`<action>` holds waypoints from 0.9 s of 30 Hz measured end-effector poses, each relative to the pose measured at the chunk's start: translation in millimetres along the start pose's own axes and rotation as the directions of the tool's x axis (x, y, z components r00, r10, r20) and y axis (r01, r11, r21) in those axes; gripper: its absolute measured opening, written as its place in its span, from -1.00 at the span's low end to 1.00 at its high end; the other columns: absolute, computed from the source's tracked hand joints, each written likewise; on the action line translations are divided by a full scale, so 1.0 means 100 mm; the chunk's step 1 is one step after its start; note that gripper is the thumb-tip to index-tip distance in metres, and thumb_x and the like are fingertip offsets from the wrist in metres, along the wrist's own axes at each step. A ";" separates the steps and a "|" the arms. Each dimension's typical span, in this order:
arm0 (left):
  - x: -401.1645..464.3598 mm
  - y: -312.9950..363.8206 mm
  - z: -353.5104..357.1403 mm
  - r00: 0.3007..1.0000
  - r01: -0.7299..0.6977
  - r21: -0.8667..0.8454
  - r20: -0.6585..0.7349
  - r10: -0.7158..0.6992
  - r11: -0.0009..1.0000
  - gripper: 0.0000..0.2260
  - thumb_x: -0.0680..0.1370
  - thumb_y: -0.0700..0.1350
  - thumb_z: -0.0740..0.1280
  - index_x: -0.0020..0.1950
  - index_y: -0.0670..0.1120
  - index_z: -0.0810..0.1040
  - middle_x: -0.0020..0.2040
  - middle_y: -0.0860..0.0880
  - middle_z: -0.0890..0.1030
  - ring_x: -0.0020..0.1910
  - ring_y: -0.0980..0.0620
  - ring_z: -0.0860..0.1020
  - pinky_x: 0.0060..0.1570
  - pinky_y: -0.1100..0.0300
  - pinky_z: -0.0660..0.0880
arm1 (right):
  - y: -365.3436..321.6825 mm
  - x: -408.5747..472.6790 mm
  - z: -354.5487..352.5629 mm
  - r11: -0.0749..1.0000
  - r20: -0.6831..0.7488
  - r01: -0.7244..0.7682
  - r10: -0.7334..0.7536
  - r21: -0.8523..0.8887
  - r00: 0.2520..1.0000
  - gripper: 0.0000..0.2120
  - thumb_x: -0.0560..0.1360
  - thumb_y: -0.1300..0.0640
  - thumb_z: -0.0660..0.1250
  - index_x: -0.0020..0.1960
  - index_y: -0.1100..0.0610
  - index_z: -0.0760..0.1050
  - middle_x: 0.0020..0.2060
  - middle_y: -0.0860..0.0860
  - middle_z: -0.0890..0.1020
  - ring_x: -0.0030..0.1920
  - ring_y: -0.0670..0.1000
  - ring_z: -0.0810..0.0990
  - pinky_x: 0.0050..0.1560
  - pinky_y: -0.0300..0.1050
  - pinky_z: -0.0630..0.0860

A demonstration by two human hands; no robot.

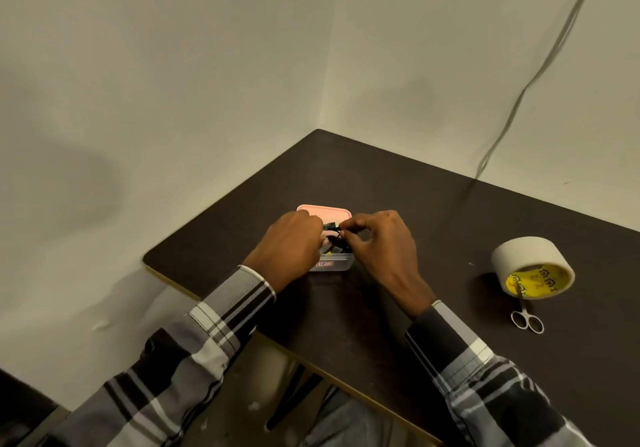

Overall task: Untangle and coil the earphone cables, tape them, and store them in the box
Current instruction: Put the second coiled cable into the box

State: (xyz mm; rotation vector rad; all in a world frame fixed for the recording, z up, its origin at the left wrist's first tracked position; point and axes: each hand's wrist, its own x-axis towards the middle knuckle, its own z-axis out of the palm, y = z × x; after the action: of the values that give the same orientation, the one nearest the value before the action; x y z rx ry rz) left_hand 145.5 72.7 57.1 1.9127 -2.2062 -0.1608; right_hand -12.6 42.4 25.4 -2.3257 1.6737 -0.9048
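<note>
Both hands meet over the small clear box [334,262], which stands on the dark table [433,224] with its pink lid [325,211] just behind it. The left hand [289,249] has its fingers curled down at the box opening, and the right hand [382,245] pinches the black earphone cable [334,237] between thumb and fingertips. The two hands are close together, nearly touching, with the cable bunched between them directly above or partly inside the box. Whether the left hand's fingers actually grip the cable is hidden by the back of the hand; they appear to close on it.

Task status, as a judgement: the cable is at the box, so either it is being drawn out for untangling or it is being seated for storage — the view does not settle which. No tape can be seen on the bundle; it is too small and too covered to tell.

The tape roll [531,266] lies on its side well to the right, with the small scissors [526,315] touching its near edge, both out of hand.

The box remains open — closing with the lid is still outstanding.
</note>
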 end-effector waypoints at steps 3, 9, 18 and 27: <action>-0.01 0.03 -0.11 0.988 0.034 -0.132 0.151 -0.013 0.991 -0.69 0.64 -0.12 0.21 0.35 -0.19 0.41 0.24 -0.18 0.54 0.05 -0.08 0.52 -0.10 0.20 0.32 | -0.06 -0.03 -0.08 0.987 0.038 0.046 -0.040 -0.154 0.998 -0.78 0.57 0.03 0.37 0.19 -0.02 0.66 0.01 0.04 0.66 0.14 0.05 0.46 -0.06 -0.09 0.41; 0.03 0.10 -0.15 0.982 0.099 -0.344 0.183 -0.037 0.934 -0.51 0.57 -0.28 0.24 0.50 -0.13 0.27 0.40 -0.15 0.45 0.28 -0.12 0.49 0.14 0.12 0.45 | -0.17 0.00 -0.18 0.934 0.261 0.117 -0.027 -0.337 0.965 -0.71 0.59 0.12 0.31 0.30 0.04 0.57 0.09 0.11 0.65 0.23 0.13 0.48 0.34 0.24 0.41; 0.03 0.09 0.06 0.963 0.089 -0.268 -0.221 -0.151 0.959 -0.62 0.47 -0.24 0.46 0.25 -0.02 0.54 0.31 -0.01 0.47 0.20 -0.05 0.55 0.15 0.14 0.47 | -0.24 0.09 -0.25 0.954 0.313 0.039 0.059 -0.298 0.948 -0.72 0.59 0.13 0.34 0.29 0.07 0.58 0.14 0.09 0.64 0.06 0.08 0.61 0.08 -0.03 0.58; 0.00 -0.02 0.02 0.921 0.249 -0.214 -0.248 -0.299 0.945 -0.77 0.50 0.09 0.44 0.03 -0.02 0.64 0.00 -0.02 0.65 -0.13 0.06 0.53 -0.20 0.20 0.35 | -0.05 0.15 -0.14 0.991 0.253 -0.017 0.051 -0.135 0.966 -0.88 0.53 0.12 0.42 0.02 0.03 0.71 0.00 -0.03 0.68 -0.03 -0.03 0.60 -0.05 -0.08 0.61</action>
State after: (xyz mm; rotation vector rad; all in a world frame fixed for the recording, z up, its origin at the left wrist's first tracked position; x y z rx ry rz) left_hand 147.2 72.5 54.5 1.9979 -1.6798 -0.1203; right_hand -12.7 34.3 44.9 -2.3671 1.7025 -0.4737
